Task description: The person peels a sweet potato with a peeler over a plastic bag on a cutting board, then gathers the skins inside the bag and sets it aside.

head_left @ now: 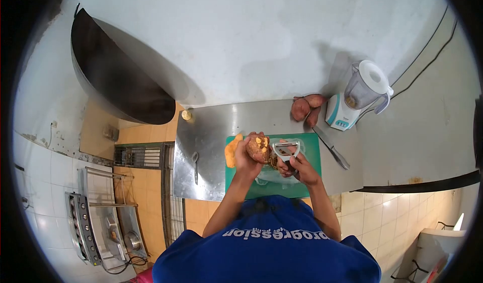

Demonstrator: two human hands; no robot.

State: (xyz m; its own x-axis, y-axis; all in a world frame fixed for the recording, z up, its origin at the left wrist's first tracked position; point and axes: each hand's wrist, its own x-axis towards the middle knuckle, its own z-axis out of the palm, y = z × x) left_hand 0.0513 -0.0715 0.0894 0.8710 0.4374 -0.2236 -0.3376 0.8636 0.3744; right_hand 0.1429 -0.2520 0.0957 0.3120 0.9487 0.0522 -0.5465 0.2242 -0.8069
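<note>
My left hand (246, 159) is wrapped round a sweet potato (258, 148), reddish-brown with orange patches where the skin is off. Just to its right, my right hand (300, 167) grips a Y-shaped peeler (286, 148) by its dark handle, with the blade end up and apart from the sweet potato. Below both hands lies a green cutting board (313, 154), bearing a clear plastic bag (274, 183) and dark peelings. A peeled orange sweet potato (232, 151) rests at the board's left edge.
Unpeeled sweet potatoes (301, 109) lie at the back of the steel table (214, 127), beside a blender (359, 94). A knife (333, 149) is right of the board. At left are a spoon (195, 167) and a small pale round object (186, 115). A large wok (113, 76) hangs at the wall.
</note>
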